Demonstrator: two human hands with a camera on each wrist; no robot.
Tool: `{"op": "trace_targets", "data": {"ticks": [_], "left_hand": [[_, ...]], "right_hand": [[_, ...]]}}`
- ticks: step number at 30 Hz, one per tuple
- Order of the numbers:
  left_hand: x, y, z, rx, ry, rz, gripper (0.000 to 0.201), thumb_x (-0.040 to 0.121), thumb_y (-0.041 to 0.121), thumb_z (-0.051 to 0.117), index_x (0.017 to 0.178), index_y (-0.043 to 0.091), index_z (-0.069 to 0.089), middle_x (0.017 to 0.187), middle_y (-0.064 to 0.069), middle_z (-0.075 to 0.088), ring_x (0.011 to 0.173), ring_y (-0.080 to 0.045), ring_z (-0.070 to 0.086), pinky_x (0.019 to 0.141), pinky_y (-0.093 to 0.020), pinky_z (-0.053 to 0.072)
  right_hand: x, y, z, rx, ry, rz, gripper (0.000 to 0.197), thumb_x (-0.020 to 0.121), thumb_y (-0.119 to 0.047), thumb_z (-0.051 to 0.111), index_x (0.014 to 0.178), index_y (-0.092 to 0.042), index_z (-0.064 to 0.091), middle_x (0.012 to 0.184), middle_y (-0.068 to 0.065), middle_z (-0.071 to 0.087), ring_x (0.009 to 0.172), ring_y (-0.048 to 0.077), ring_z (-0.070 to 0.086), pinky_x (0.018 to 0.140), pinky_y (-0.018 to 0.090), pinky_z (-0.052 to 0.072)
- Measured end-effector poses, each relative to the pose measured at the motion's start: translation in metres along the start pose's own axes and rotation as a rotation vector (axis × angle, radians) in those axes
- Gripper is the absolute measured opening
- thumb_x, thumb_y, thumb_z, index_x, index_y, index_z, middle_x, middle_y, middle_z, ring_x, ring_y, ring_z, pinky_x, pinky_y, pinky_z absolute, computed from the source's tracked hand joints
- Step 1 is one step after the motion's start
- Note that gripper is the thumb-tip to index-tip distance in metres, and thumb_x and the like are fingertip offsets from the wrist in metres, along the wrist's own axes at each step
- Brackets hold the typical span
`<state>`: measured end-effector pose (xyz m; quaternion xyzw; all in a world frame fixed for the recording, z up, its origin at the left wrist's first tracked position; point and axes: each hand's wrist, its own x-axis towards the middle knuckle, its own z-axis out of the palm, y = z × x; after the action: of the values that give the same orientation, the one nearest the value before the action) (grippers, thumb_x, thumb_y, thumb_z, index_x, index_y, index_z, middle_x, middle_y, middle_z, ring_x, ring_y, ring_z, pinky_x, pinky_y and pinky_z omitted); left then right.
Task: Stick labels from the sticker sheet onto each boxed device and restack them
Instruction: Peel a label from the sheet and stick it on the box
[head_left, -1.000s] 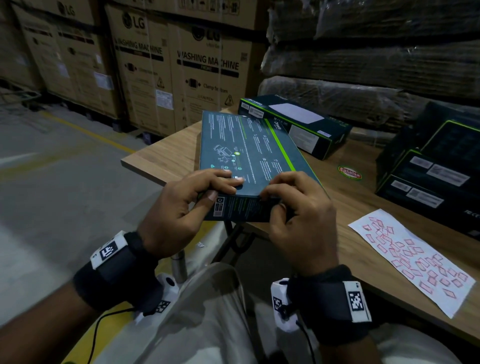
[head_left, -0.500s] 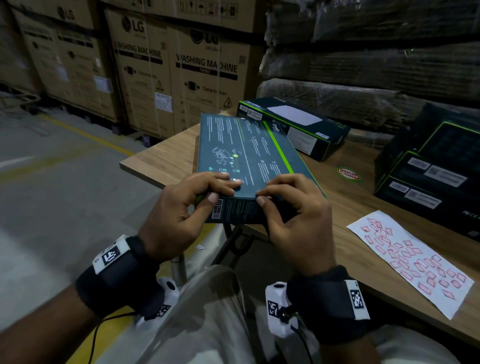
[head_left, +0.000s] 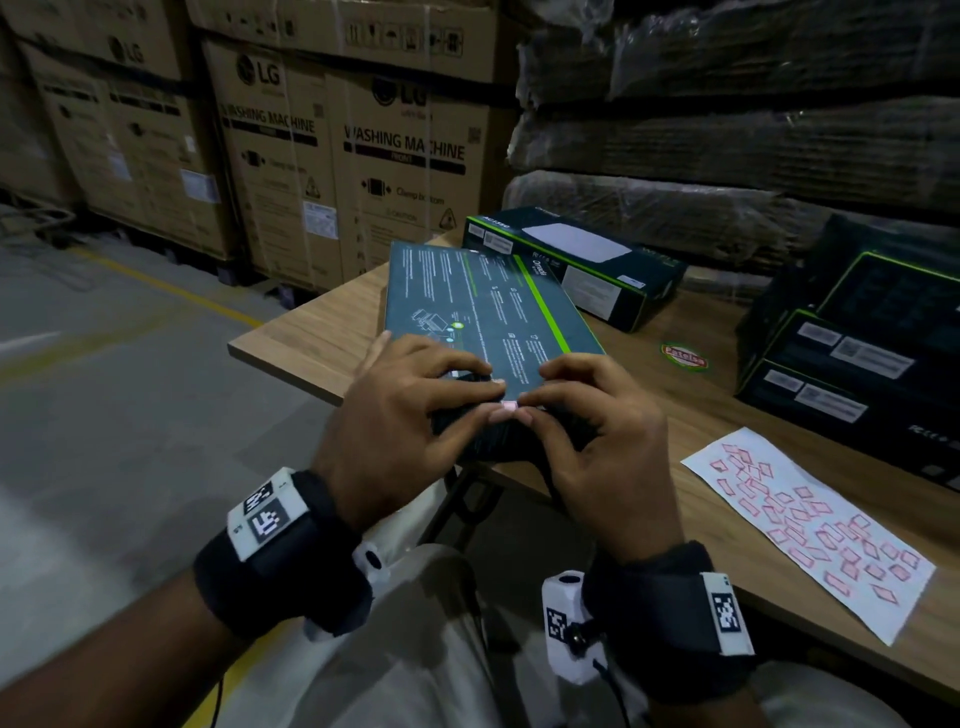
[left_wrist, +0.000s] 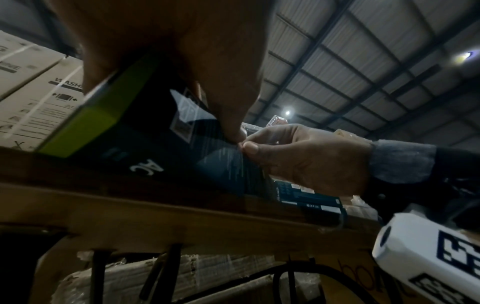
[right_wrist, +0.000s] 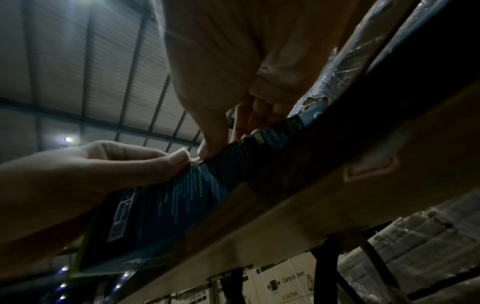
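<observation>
Two hands, left hand (head_left: 400, 415) and right hand (head_left: 597, 441), pinched a pink label (head_left: 510, 408) against the near edge of the boxed device (head_left: 483, 306) on the counter (head_left: 311, 332).

The head view looks down over the table (head_left: 332, 332); both wrist views look up from beneath its near edge.

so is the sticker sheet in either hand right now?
No, the sticker sheet lies flat on the table, apart from both hands, which are on the held box.
</observation>
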<state>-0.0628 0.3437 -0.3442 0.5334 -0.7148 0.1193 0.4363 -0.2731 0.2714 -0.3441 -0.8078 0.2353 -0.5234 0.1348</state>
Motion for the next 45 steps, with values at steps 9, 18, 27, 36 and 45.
{"op": "trace_targets", "data": {"ticks": [9,18,27,36,45], "left_hand": [[-0.004,-0.012,-0.014,-0.093,0.021,0.077,0.018,0.095,0.023,0.084,0.111,0.016,0.086,0.118,0.003,0.080,0.112,-0.020,0.074,0.095,-0.053,0.056],[-0.018,-0.019,-0.035,-0.063,0.100,0.014,0.023,0.093,0.022,0.083,0.113,0.013,0.084,0.125,-0.004,0.078,0.129,-0.019,0.070,0.108,-0.048,0.057],[-0.036,-0.040,-0.049,-0.205,0.126,-0.130,0.035,0.098,0.029,0.075,0.125,0.007,0.078,0.136,-0.004,0.074,0.129,-0.016,0.071,0.108,-0.049,0.058],[-0.047,-0.036,-0.042,-0.219,0.075,-0.130,0.056,0.093,0.035,0.080,0.142,0.010,0.068,0.152,-0.001,0.064,0.144,-0.017,0.059,0.115,-0.037,0.053],[-0.053,-0.041,-0.024,0.078,0.058,0.023,0.074,0.083,0.027,0.089,0.144,-0.002,0.059,0.156,-0.013,0.056,0.143,-0.032,0.056,0.118,-0.049,0.047]], "right_hand": [[0.000,0.007,-0.010,-0.124,-0.026,0.004,0.006,0.084,-0.021,0.087,0.087,-0.023,0.083,0.117,-0.005,0.066,0.109,0.020,0.061,0.090,0.045,0.049],[-0.007,0.035,-0.047,-0.166,0.069,0.110,0.009,0.083,-0.013,0.087,0.083,-0.019,0.082,0.110,-0.002,0.068,0.106,0.013,0.066,0.093,0.034,0.052],[-0.006,0.036,-0.051,-0.099,0.079,0.139,0.009,0.084,-0.008,0.085,0.085,-0.016,0.083,0.096,-0.005,0.074,0.090,0.005,0.071,0.079,0.027,0.058],[-0.007,0.034,-0.050,-0.080,0.087,0.221,0.013,0.087,-0.004,0.080,0.090,-0.016,0.076,0.097,-0.009,0.074,0.090,0.005,0.072,0.079,0.030,0.061],[-0.014,0.007,-0.037,-0.316,-0.091,0.171,0.051,0.078,-0.029,0.091,0.123,-0.015,0.071,0.110,-0.003,0.049,0.101,0.016,0.056,0.089,0.035,0.051]]}}
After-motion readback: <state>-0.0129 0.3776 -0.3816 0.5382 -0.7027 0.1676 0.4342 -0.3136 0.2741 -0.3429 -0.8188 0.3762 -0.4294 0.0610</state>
